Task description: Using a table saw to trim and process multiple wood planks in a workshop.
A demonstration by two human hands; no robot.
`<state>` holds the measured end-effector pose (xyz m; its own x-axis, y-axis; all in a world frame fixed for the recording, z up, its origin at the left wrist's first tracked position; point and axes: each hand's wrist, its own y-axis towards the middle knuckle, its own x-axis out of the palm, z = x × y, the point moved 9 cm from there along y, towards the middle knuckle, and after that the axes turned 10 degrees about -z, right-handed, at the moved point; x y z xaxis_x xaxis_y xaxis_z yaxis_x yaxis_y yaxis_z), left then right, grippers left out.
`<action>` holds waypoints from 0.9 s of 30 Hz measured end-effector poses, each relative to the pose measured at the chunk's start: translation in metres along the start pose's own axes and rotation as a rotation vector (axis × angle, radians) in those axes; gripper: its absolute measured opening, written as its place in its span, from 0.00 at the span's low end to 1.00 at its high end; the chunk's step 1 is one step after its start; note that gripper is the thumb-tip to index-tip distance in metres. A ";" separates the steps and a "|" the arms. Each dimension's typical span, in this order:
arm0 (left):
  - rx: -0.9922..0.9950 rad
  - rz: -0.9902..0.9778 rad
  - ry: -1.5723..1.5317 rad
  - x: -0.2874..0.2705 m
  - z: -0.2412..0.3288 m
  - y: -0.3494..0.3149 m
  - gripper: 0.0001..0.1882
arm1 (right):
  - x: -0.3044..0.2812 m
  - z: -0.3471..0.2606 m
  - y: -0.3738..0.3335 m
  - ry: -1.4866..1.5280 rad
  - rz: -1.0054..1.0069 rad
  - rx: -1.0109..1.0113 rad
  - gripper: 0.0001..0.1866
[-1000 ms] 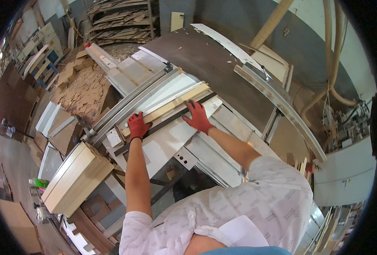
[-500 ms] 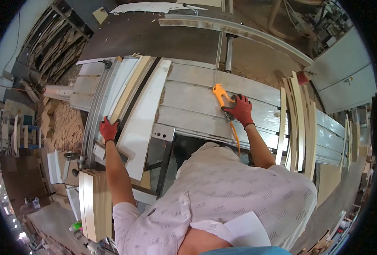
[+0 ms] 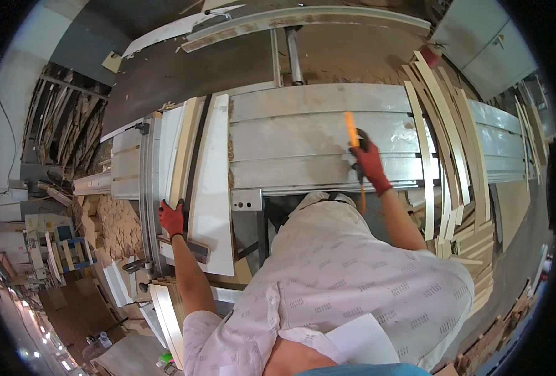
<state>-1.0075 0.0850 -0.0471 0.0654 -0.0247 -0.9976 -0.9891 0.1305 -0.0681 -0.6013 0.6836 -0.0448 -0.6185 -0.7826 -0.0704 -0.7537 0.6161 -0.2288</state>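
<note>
My left hand, in a red glove with dark fingertips, is at the near end of a pale wooden strip, thumb and fingers on either side of it. The strip lies between white boards, beside a dark slot. On its right is a wide white board. My right hand, gloved alike, is closed round an orange air blow gun above the grey metal table. The gun's nozzle end points away from me; its orange hose hangs down toward my body.
Several narrow wooden strips lie across the table at the right. A metal rail runs along the left, with wood scraps beyond it. A long fence beam crosses the far side. Stacked boards stand at lower left.
My right hand and the blow gun have moved right, and the gun has turned more upright in view. My left hand stays at the strip's end. The whole view has shifted and turned.
</note>
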 end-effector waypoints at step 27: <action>-0.007 -0.028 0.036 -0.006 0.002 -0.004 0.42 | 0.171 -0.154 -0.120 0.100 -1.518 0.120 0.28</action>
<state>-1.0041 0.0867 -0.0408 0.0886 -0.0640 -0.9940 -0.9878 0.1225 -0.0959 -0.6509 0.4899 0.1200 0.6829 -0.6363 0.3589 -0.6507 -0.7531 -0.0970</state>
